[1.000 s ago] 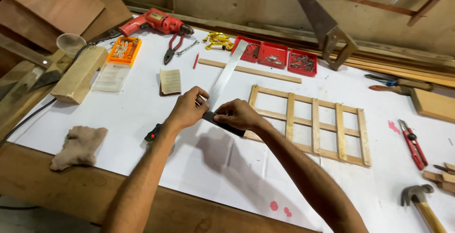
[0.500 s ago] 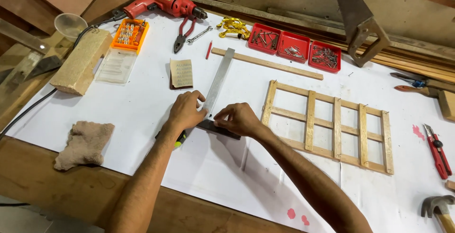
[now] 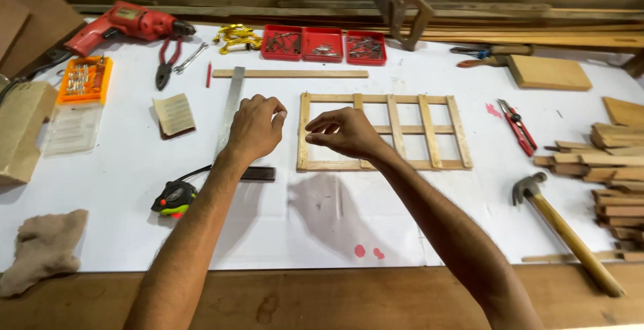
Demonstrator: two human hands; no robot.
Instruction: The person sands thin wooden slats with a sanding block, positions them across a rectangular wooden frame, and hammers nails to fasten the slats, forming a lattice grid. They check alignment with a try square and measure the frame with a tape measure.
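Near the middle of the frame, the left hand [image 3: 255,129] hovers with fingers loosely curled, holding nothing, over the metal try square [image 3: 231,112], whose blade runs up toward the upper left and whose dark stock lies just below the wrist. The right hand [image 3: 345,133] is also empty, fingers half bent, above the left edge of the wooden lattice frame [image 3: 416,132] lying flat on the white sheet [image 3: 322,229]. A tape measure [image 3: 174,198] sits lower left, a hammer [image 3: 563,229] lower right.
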